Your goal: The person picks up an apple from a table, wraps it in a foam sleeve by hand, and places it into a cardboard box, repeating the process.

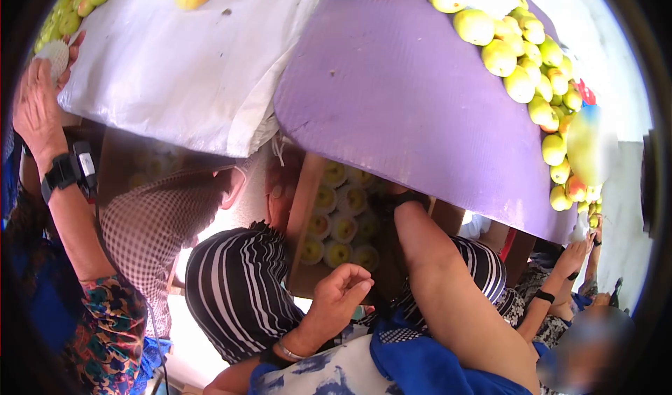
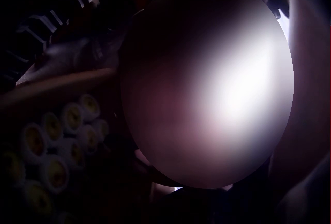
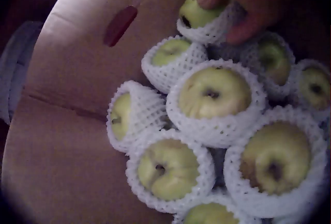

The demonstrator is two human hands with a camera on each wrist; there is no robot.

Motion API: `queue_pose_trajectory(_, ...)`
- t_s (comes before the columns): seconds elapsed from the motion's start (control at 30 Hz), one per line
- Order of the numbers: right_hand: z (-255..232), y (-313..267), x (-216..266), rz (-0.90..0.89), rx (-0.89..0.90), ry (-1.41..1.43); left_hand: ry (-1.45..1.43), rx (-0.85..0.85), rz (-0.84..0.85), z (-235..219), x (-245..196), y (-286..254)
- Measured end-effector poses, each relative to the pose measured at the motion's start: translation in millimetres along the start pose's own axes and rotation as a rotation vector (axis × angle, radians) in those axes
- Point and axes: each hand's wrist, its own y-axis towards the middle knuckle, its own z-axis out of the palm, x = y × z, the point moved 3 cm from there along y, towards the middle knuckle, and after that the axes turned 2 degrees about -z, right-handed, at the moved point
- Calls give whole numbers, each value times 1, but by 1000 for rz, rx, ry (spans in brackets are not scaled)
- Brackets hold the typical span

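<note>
My left hand [image 1: 332, 300] hovers over my lap beside the cardboard box, fingers loosely curled and nothing in them. A large blurred shape fills the middle of the left wrist view and hides that hand there. My right arm [image 1: 441, 262] reaches down into the box, its hand lost in shadow under the table edge in the head view. In the right wrist view, my right hand [image 3: 258, 7] grips a green apple [image 3: 194, 13] in a white foam net at the box wall. Several netted apples [image 3: 214, 97] lie just below it, packed close together.
The cardboard box [image 3: 67, 157] has a hand slot [image 3: 120, 26] in its wall. Above it spreads a purple-covered table [image 1: 392, 80] with loose apples [image 1: 500, 58] along its far edge. A white sheet [image 1: 175, 66] covers the left side. Other people sit on both sides; one person's hand [image 1: 40, 111] holds a foam-netted fruit.
</note>
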Motion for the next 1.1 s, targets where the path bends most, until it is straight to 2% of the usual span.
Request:
queue_pose_trajectory(0.13, -9, -6, 10, 6, -17, -26, 74, 24, 77, 2, 5, 3)
queue_pose_trajectory(0.27, -18, -27, 32, 57, -14, -45, 151, 27, 58, 5, 12, 3)
queue_pose_trajectory(0.33, -20, -43, 42, 246, 16, -19, 180, 34, 51, 5, 17, 4)
queue_pose_trajectory(0.37, -18, -55, 41, 496, 74, 28, 143, -2, 50, 2, 21, 4)
queue_pose_trajectory(0.4, -18, -64, 53, 488, 46, 38, 107, -37, 48, 0, 23, 4)
queue_pose_trajectory(0.43, -17, -76, 67, 549, 85, 167, 58, -88, 88, -1, 23, 4)
queue_pose_trajectory(0.47, -16, -89, 79, 606, 121, 297, 77, -58, 95, -2, 25, 5)
queue_pose_trajectory(0.53, -31, -116, 102, 712, 180, 560, -47, -196, 184, -12, 29, 6)
queue_pose_trajectory(0.57, -46, -129, 110, 754, 206, 696, -27, -154, 183, -13, 32, 7)
queue_pose_trajectory(0.6, -69, -142, 119, 743, 162, 706, -79, -180, 196, -17, 34, 6)
queue_pose_trajectory(0.67, -108, -167, 154, 584, 378, 1025, -110, -182, 216, -17, 39, 6)
queue_pose_trajectory(0.7, -134, -175, 166, 566, 352, 1036, -116, -179, 182, -17, 41, 6)
queue_pose_trajectory(0.77, -192, -192, 190, 338, 534, 943, -106, -178, 132, -17, 46, 6)
queue_pose_trajectory(0.8, -224, -200, 201, 293, 468, 907, -91, -166, 139, -17, 48, 7)
queue_pose_trajectory(0.93, -297, -208, 136, 239, -37, 907, -21, -156, 118, -23, 55, 15)
queue_pose_trajectory(1.0, -310, -204, 78, 285, -276, 937, -4, -165, 113, -26, 57, 18)
queue_pose_trajectory(1.1, -300, -192, -3, 480, -435, 935, 27, -202, 108, -31, 58, 18)
